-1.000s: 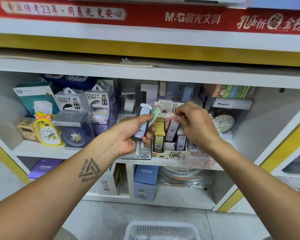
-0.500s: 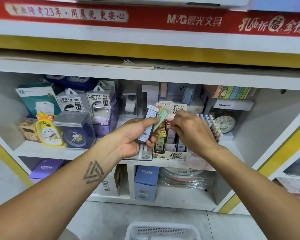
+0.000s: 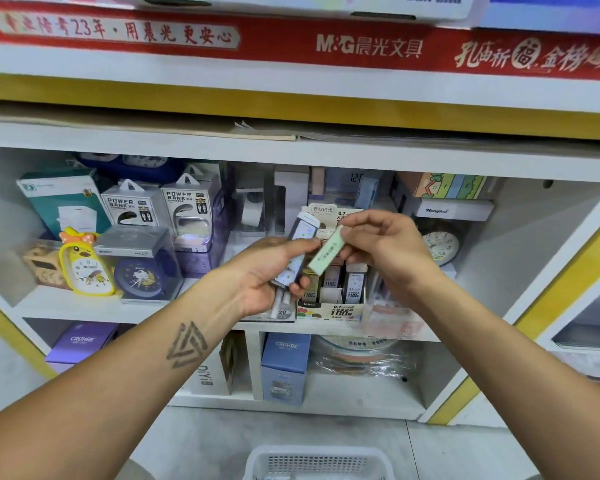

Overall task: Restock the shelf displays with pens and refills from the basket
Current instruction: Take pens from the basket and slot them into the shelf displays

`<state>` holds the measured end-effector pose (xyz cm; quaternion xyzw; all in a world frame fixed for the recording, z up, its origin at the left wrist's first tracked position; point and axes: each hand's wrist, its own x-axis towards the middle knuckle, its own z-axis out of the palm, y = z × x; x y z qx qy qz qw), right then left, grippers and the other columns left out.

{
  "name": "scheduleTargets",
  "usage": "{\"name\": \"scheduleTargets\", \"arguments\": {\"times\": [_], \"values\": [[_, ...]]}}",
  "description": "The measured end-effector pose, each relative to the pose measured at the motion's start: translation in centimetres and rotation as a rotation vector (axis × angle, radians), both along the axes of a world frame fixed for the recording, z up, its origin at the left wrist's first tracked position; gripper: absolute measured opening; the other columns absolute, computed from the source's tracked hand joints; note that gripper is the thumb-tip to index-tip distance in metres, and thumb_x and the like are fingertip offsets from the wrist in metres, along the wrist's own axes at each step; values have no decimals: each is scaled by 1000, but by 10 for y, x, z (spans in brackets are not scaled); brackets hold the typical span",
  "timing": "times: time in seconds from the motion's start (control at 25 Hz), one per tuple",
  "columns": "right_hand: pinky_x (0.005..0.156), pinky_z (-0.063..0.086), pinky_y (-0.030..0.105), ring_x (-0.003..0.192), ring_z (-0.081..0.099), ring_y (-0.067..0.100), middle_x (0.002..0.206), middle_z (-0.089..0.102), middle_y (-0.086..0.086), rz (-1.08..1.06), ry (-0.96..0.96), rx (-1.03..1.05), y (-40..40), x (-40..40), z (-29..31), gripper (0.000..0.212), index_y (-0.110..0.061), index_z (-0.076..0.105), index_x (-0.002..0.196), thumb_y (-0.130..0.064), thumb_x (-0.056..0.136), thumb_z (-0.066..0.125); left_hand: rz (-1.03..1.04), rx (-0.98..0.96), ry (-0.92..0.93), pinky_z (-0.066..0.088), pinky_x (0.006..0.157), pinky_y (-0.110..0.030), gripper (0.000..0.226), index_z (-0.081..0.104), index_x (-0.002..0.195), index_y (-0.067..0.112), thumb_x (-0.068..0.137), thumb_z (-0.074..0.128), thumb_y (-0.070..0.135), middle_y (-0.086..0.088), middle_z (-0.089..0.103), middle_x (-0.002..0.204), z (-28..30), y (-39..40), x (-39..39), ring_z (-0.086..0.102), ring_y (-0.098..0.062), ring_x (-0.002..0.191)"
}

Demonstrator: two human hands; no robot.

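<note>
You are partway through, by the look of it: the display box (image 3: 329, 308) on the shelf (image 3: 146, 308) already stands fairly full of upright refill packs, yet you have more stock in hand and the basket (image 3: 317, 462) waits on the floor below you, its contents too hidden at the bottom edge to count. Your right hand (image 3: 385, 245) pinches the upper end of a pale green pack (image 3: 326, 251) between thumb and fingertips, the pack slanting down to the left so its lower end hangs just above the rows in the box. Your left hand (image 3: 265, 271) curls round a dark pack (image 3: 297, 254) with a white cap, held nearly upright, with what look like two thin white tubes (image 3: 281, 303) poking out below the palm; how many items sit in that fist you cannot tell. The green pack's lower end lies right beside your left thumb and the dark pack, possibly touching. What is probably left is seating the green pack in a free slot, then the ones in your left hand, then whatever the basket holds.
</note>
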<state>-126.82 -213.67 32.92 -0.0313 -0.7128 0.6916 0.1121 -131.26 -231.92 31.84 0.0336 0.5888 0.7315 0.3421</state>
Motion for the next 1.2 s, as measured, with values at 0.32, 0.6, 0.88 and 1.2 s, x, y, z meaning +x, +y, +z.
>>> {"name": "scheduleTargets", "arguments": {"times": [0.32,0.6,0.88,1.2], "values": [[70,63,31,77,75,35,94,72,26,49,-53,48,-3,0,3,12,7,64,103,9,91,62,252,108,-108,33,37,-17,18,56,77,12,91,54,24,-1,50,62,12,-49,-26,43,-12,44],[59,62,30,67,74,32,94,67,32,76,-34,95,-31,-27,-12,10,8,64,100,9,90,64,286,141,-117,33,39,-17,21,55,75,11,92,49,22,-3,49,66,12,-83,-31,44,-13,47],[73,63,37,76,75,28,92,71,15,25,61,283,-53,-50,-32,12,-9,68,93,2,91,66,282,133,-146,32,40,-16,23,55,76,11,92,48,25,-2,48,69,7,-116,-34,42,-12,49],[78,57,41,79,67,23,86,69,5,48,219,1145,-85,-79,-39,12,-11,67,102,-6,92,64,242,76,-156,33,41,-15,22,55,76,10,91,48,25,-3,49,64,12,-132,-30,44,-13,44]]}}
